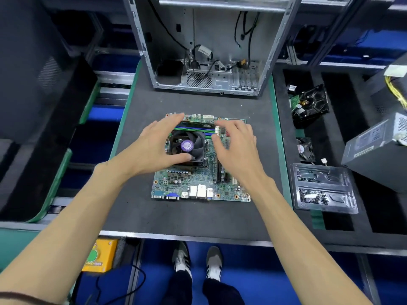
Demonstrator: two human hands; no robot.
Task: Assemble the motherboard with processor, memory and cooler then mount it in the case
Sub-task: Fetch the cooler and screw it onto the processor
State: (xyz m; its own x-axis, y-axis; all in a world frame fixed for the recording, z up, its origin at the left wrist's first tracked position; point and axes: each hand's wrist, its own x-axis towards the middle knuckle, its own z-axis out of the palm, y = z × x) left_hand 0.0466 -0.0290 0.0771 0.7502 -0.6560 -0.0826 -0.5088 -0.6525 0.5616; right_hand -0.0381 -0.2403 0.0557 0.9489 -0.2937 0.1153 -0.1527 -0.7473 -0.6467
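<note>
Both grips were spread apart over the motherboard (199, 181). The left hand (154, 146) touched the cooler (187, 146); the right hand (237, 146) hovered beside the memory stick (198, 123).

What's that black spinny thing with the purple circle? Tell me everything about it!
It is the black square plastic cooler fan with curved blades and a round purple sticker in the middle. It sits flat on the green motherboard, in its far left part. The left hand curves around it, thumb touching its near edge. The right hand hovers beside it.
</note>
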